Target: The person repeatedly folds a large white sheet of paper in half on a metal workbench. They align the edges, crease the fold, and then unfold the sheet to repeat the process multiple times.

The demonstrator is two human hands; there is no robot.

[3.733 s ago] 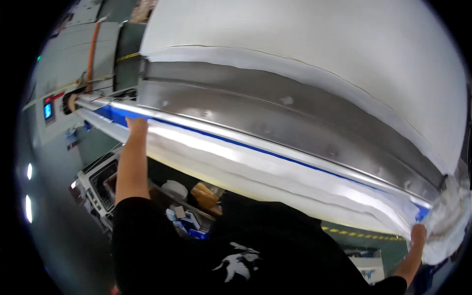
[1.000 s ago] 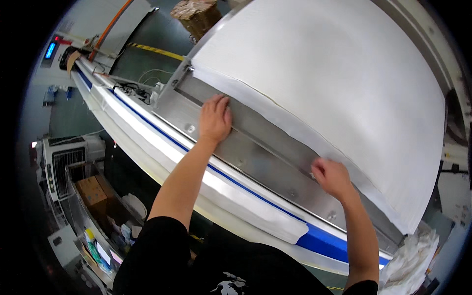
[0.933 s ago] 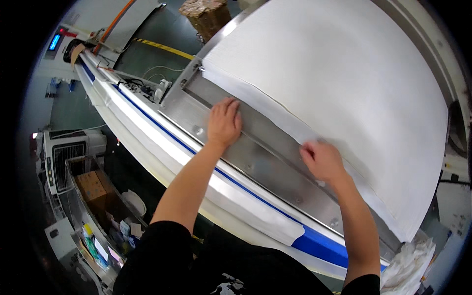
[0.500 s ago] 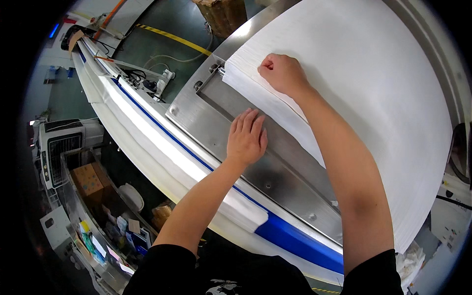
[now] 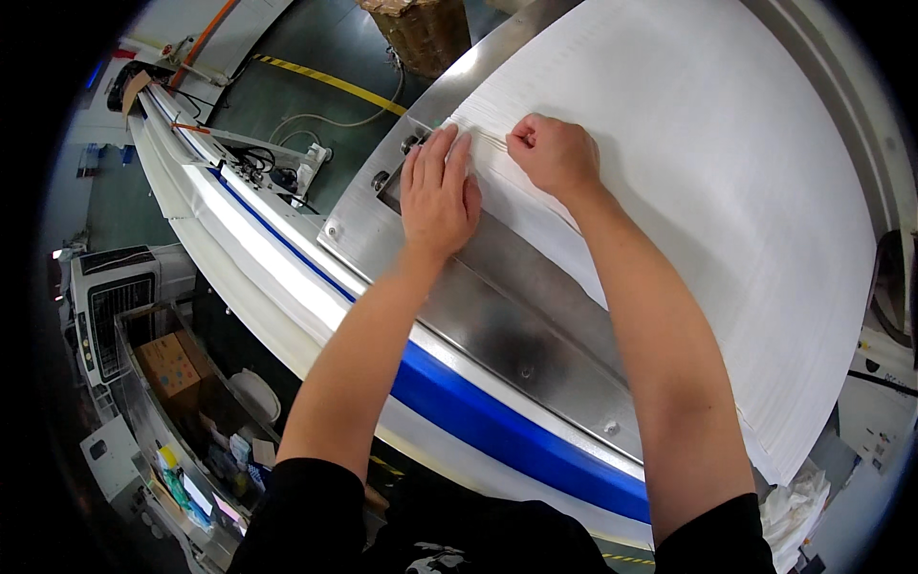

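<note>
A large stack of white sheets [image 5: 688, 191] lies on a metal work surface [image 5: 497, 316], its layered edge toward me. My right hand [image 5: 557, 158] is curled into a fist on top of the stack, close to its left corner. Small creases in the top layers run up to its thumb side; whether the fingers grip a sheet is hidden. My left hand [image 5: 440, 196] has its fingers stretched out, the fingertips at the corner edge of the stack and the palm over the metal recess.
A long white machine bed with a blue strip [image 5: 478, 411] runs between my body and the metal surface. Left of me stand a metal cart with a cardboard box [image 5: 170, 365] and a white slatted unit [image 5: 120, 306]. A brown wrapped bundle [image 5: 421, 33] stands on the far floor.
My left hand has moved up and away from me, from the metal plate to the stack's corner. The right fist stays nearly in place, with more creasing beside it. The view has shifted slightly.
</note>
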